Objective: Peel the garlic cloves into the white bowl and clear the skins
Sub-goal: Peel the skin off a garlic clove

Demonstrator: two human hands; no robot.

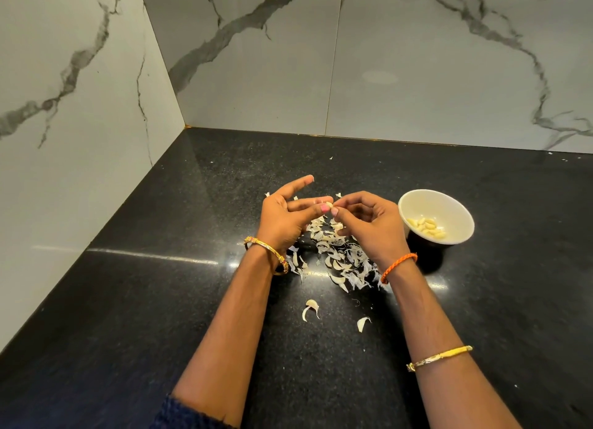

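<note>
Midway: small pale garlic clove point(329, 201) at frame centre, pinched by left hand point(286, 218) and right hand point(369, 223); round white bowl point(417, 201) right holds peeled cloves point(426, 227); papery white skins point(337, 255) uncleared on black countertop point(160, 300).

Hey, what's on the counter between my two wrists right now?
In the head view, a heap of loose garlic skins lies on the black counter between the left wrist's gold bangle and the right wrist's orange cord.
</note>
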